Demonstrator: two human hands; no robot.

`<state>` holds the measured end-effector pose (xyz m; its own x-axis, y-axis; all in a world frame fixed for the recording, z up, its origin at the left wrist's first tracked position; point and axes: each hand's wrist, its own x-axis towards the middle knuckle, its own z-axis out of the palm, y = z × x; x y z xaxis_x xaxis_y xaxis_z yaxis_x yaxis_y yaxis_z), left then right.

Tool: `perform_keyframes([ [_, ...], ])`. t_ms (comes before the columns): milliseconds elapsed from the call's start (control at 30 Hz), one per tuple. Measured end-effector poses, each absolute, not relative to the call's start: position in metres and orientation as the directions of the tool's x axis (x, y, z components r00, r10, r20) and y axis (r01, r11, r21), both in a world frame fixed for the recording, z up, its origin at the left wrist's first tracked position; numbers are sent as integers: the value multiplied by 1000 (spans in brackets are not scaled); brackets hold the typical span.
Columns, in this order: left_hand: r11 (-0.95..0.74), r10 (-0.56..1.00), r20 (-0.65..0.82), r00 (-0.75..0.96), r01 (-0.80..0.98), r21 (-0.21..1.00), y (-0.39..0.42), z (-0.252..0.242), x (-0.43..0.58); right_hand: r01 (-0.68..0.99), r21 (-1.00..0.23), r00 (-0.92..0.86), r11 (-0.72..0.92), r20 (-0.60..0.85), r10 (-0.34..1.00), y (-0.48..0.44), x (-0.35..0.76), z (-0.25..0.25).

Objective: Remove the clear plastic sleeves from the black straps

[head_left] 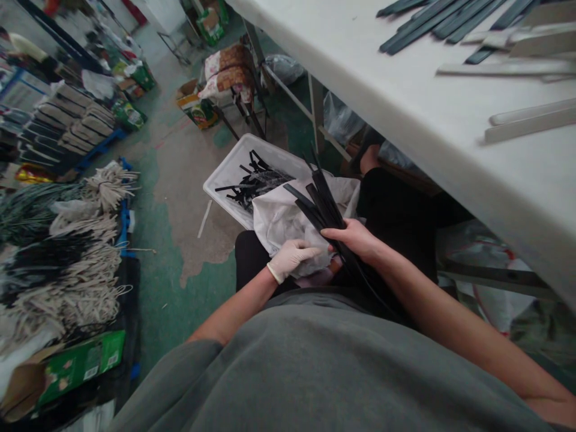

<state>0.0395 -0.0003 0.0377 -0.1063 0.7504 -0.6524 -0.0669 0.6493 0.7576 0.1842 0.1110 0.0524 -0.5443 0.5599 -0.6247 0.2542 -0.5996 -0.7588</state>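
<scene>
My right hand point(353, 240) is closed around a bundle of long black strips point(327, 204). Their upper ends fan out away from me, and the lower ends hang past my wrist toward my lap. My left hand point(294, 258) wears a pale thin glove. Its fingers stretch toward the bundle with nothing visible in them; the fingertips are close to my right hand. White plastic sheeting point(281, 213) lies over my knees and the near side of a white bin point(229, 162). Inside the bin are many short black pieces point(254, 180).
A white table point(405, 102) runs along the right, bearing dark strips point(443, 24) and pale strips point(531, 117). Bundled cords point(90, 276) are heaped at left beside a green carton point(81, 366). A cushioned stool point(231, 69) stands ahead. Another person point(29, 48) is at far left.
</scene>
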Motion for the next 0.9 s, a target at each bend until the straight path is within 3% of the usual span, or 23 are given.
perform_keyframes([
  [167,588,799,-594,-90,-92,804,4,43,41,305,-778,-524,-549,-618,586,116,182,45],
  [267,502,848,-529,-26,-283,817,5,46,33,343,-775,-458,-531,-632,626,123,184,36],
  [400,430,840,-536,-84,-501,751,5,62,3,372,-749,-403,-549,-663,632,132,190,26],
  [633,241,851,-447,-278,-548,801,11,99,-31,456,-846,-410,-277,-476,778,124,198,52],
  [767,301,791,-583,-188,-709,638,24,77,-24,387,-855,-434,-345,-499,750,113,216,79],
  [900,269,684,-708,-176,-841,469,36,47,-15,459,-825,-501,-330,-548,670,96,234,96],
])
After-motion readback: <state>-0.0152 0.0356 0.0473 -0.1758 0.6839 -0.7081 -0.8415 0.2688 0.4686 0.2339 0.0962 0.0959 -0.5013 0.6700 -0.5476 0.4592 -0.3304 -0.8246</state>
